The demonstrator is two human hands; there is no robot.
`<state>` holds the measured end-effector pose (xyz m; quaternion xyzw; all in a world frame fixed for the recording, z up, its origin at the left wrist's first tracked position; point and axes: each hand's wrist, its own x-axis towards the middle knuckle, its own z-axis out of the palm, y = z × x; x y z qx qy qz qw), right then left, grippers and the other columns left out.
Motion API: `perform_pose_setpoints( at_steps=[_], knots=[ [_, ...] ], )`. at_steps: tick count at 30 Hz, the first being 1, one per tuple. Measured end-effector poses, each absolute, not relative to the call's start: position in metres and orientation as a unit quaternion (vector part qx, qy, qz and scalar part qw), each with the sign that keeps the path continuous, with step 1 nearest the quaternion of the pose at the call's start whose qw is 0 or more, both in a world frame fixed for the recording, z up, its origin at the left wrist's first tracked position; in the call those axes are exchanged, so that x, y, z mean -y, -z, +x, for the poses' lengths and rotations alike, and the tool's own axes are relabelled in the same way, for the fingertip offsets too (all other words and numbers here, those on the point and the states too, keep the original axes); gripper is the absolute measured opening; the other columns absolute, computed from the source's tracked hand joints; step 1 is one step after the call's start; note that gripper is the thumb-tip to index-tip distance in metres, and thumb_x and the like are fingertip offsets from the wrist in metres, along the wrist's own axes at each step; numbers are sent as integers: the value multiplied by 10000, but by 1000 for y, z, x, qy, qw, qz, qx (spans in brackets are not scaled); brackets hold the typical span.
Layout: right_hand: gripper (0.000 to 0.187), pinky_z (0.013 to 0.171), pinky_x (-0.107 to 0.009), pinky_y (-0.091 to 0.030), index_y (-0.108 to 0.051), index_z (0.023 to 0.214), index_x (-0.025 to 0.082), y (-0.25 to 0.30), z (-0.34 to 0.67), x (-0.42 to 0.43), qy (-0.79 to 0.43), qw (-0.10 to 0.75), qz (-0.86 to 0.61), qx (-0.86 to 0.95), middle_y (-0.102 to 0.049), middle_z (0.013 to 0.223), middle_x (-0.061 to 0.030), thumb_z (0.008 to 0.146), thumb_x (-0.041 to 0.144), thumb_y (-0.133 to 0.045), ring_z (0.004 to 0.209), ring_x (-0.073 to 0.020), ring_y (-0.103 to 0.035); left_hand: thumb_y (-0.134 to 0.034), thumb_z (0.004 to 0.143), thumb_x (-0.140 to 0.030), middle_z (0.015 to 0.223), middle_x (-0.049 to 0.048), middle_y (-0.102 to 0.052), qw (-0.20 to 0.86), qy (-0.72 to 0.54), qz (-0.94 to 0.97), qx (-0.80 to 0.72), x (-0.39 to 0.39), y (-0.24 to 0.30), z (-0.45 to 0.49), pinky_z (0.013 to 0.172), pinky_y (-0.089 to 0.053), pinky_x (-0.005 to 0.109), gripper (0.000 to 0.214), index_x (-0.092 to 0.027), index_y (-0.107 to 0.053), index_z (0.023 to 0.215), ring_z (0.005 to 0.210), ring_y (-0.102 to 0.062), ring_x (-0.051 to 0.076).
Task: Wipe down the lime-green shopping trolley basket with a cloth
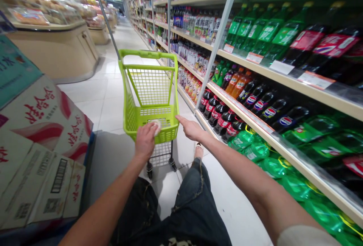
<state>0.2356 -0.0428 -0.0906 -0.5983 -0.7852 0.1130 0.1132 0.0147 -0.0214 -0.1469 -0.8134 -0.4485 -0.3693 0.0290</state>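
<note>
A lime-green shopping cart point(150, 126) with a small basket stands on the floor just in front of my legs. At its near rim, my left hand point(146, 140) is closed on a crumpled white wipe point(155, 126), whose fabric or paper I cannot tell apart. My right hand point(189, 128) reaches to the cart's near right corner. One finger is stretched out and its tip meets the green rim; the other fingers are partly hidden. Inside the basket, the slatted bottom and far grid wall show.
Shelves of soda bottles point(266, 36) run along the right, with large green bottles point(295, 187) at the bottom. Stacked cartons point(48, 125) stand close on my left. Beyond them is a rounded beige counter point(62, 49). A thin pole point(107, 19) rises beside the cart. The tiled aisle point(119, 30) stretches ahead.
</note>
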Motion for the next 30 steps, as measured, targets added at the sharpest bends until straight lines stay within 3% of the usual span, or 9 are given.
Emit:
perform_pose_setpoints(
  at_steps=[4, 11, 16, 22, 26, 30],
  knots=[
    [714, 985, -291, -350, -211, 1368, 227, 99, 229, 44, -124, 147, -597, 779, -257, 1414, 6, 707, 24, -394, 1222, -159, -375, -372, 790, -145, 1137, 114, -556, 50, 412, -752, 512, 23, 148, -9, 905, -359, 435, 335, -169, -557, 1068, 1089, -447, 240],
    [640, 958, -298, -376, -231, 1365, 163, 105, 218, 52, -92, 165, -624, 758, -294, 1398, -54, 744, 65, -356, 1178, -174, -434, -381, 817, -129, 1175, 101, -564, 34, 350, -836, 422, 37, 146, 70, 954, -332, 435, 320, -168, -556, 1082, 1131, -449, 233],
    [634, 956, -302, -369, -265, 1353, 203, 109, 216, 56, -72, 159, -637, 751, -280, 1405, -34, 745, 37, -331, 1189, -160, -420, -380, 809, -109, 1211, 78, -545, 57, 338, -819, 460, 41, 153, 10, 984, -277, 481, 362, -230, -546, 1107, 1165, -427, 232],
    [534, 1025, -504, -170, -375, 1298, 156, 117, 197, 60, 0, 132, -654, 745, -284, 1400, -87, 783, 34, -308, 1303, -236, -199, -388, 815, -118, 1196, 95, -552, 46, 355, -816, 455, 45, 150, 38, 951, -341, 449, 335, -203, -559, 1090, 1160, -432, 229],
    [538, 1034, -497, -128, -355, 1309, 145, 125, 195, 64, 27, 127, -638, 759, -294, 1396, -93, 787, 30, -303, 1313, -225, -164, -397, 821, -107, 1217, 71, -542, 52, 329, -851, 407, 48, 150, 51, 955, -341, 447, 342, -224, -544, 1106, 1177, -418, 224],
    [590, 1034, -503, -119, -324, 1326, 154, 130, 199, 64, 27, 133, -633, 762, -280, 1404, -79, 758, -5, -298, 1314, -219, -160, -404, 831, -129, 1221, 63, -536, 63, 341, -850, 397, 44, 152, -3, 954, -348, 439, 301, -234, -568, 1060, 1178, -410, 214]
  ],
)
